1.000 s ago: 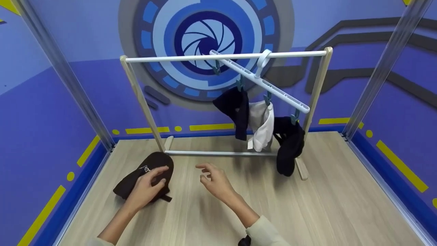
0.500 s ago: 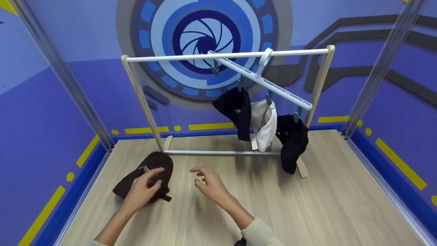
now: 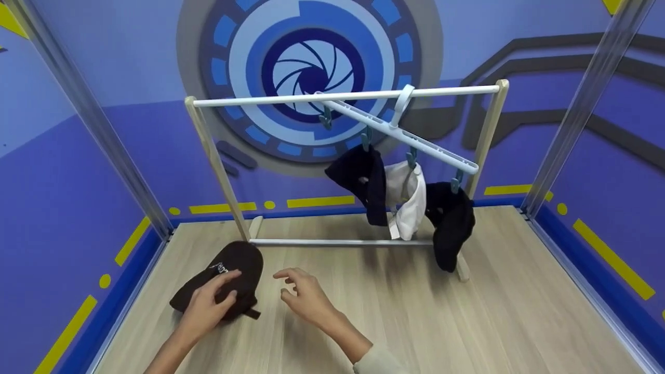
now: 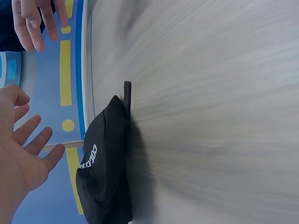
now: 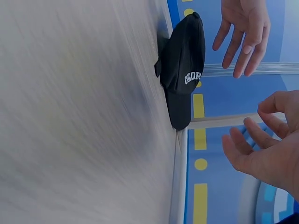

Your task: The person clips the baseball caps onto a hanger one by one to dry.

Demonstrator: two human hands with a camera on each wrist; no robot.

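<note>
A dark baseball cap [image 3: 243,259] with white lettering lies on the tabletop at the left, its brim toward the rack. Over it hovers my left hand [image 3: 205,307], fingers loosely bent and grasping nothing; both wrist views show a space between this hand and the cap [image 4: 105,156]. To the cap's right my right hand [image 3: 306,300] hangs in the air, fingers relaxed, holding nothing. A pale blue clip hanger [image 3: 397,134] hooks over the rack's white bar [image 3: 260,101]. From its clips hang a dark cap [image 3: 358,174], a white cap [image 3: 410,210] and another dark cap [image 3: 453,226].
The drying rack's wooden posts [image 3: 218,166] stand at the back of the wooden tabletop [image 3: 519,311]. One clip [image 3: 325,118] at the hanger's far end bears nothing. Blue printed panels [image 3: 597,171] enclose the back and sides.
Both hands have drifted left and slightly nearer to me, the right one closer to the cap on the table. The hanger and its caps have swung a little to the right.
</note>
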